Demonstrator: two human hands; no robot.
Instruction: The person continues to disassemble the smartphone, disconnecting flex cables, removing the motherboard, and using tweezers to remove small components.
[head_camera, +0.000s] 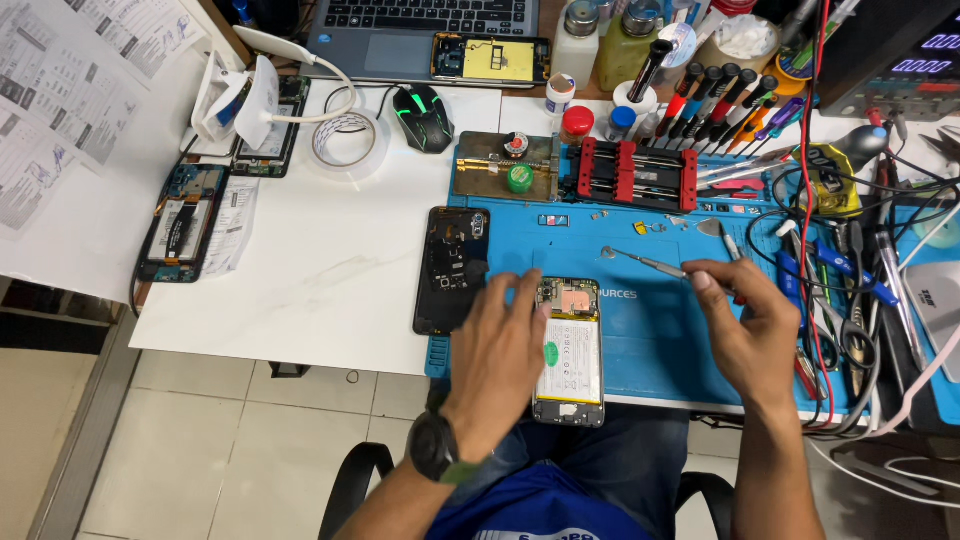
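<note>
My left hand (497, 345) lies flat, fingers spread, on the left edge of the opened phone (570, 350), which rests with its back off at the near edge of the blue mat (640, 330) on the table (330, 260). My right hand (745, 325) pinches a thin metal tool (650, 262) between thumb and forefinger, its tip pointing left above the phone. Just left lies a black back cover (452, 268). Farther off sit a red clamp fixture (628, 175), a mouse (422, 117) and a laptop (420, 30).
</note>
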